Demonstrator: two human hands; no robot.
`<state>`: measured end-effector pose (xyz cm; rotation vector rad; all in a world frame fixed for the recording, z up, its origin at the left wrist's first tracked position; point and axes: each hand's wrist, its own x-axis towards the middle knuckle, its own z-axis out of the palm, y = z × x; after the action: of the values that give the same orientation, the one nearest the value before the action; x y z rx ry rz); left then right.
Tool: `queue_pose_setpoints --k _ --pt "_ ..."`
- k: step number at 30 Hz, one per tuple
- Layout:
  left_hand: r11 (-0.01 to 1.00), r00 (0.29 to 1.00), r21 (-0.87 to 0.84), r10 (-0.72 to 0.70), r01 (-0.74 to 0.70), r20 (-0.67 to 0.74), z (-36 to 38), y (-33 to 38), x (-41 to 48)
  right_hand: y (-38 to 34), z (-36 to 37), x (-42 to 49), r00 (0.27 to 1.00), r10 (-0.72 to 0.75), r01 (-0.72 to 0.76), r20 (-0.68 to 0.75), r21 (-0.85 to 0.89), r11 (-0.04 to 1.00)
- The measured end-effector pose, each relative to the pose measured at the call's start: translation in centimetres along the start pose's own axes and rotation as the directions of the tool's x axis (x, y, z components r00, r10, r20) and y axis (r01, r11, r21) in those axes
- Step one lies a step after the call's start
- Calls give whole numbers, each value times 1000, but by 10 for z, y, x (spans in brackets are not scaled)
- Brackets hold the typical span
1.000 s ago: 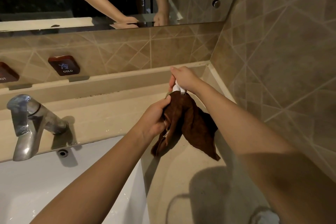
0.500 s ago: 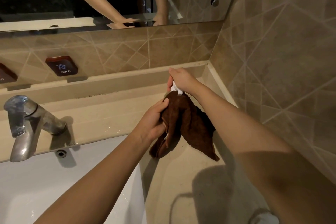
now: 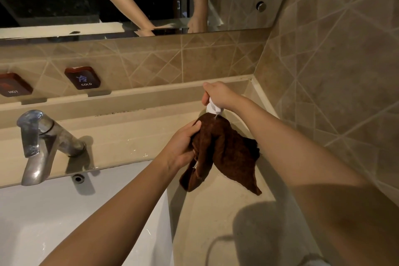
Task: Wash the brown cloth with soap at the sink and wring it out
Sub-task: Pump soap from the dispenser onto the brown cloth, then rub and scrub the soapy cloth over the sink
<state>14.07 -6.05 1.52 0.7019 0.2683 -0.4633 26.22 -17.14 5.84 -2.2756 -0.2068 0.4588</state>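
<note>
Presently, the white sink basin (image 3: 64,218) is lying at the lower left, with the beige counter (image 3: 216,211) running beside it to the tiled corner. The metal faucet (image 3: 41,142) is standing behind the basin. The brown cloth (image 3: 228,153) is hanging above the counter, bunched in the left hand (image 3: 183,147). The right hand (image 3: 218,95) is gripping a small white soap container (image 3: 212,107), its tip touching the cloth's top.

I see dim, warm light from above, a soft shadow pooled on the worktop (image 3: 216,218) (lower right), wide-angle bending at the edges, focus fairly sharp.
</note>
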Motion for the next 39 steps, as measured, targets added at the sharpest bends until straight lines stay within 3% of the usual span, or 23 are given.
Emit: queue_pose_setpoints --k 13,20,23,25,27,29,31,33,35,37,39 --pt "993 993 -110 57 -45 104 -1 -11 0 4 3 -2 996 -41 40 -82 -11 999" --pt "984 984 -162 95 -70 153 -5 -1 -30 -2 1 -7 998 39 -38 -47 28 999" --pt "991 978 -90 113 -99 176 0 9 -52 -11 -5 -15 998 63 -63 -18 6 998" --pt "992 978 -25 122 -120 168 3 16 -65 -20 -9 -27 989 -29 18 -145 -78 997" --pt "990 974 19 136 -142 182 5 25 -79 -30 -14 -51 899 -258 208 -353 -173 963" --pt "984 968 49 156 -169 195 6 35 -94 -42 -11 -88 810 -414 402 -416 -122 908" --pt "977 960 64 184 -202 212 7 45 -111 -46 4 -127 854 -420 466 -308 93 880" --pt "968 951 76 218 -240 220 8 53 -128 -42 26 -156 927 -370 372 -69 322 871" --pt "954 950 117 254 -277 180 3 62 -147 -33 51 -171 932 -352 296 86 379 877" --pt "916 955 271 276 -295 105 -7 70 -165 -29 68 -180 926 -364 308 101 359 881" --pt "838 948 466 318 -283 3 -21 77 -184 -31 78 -189 937 -348 310 13 420 853"
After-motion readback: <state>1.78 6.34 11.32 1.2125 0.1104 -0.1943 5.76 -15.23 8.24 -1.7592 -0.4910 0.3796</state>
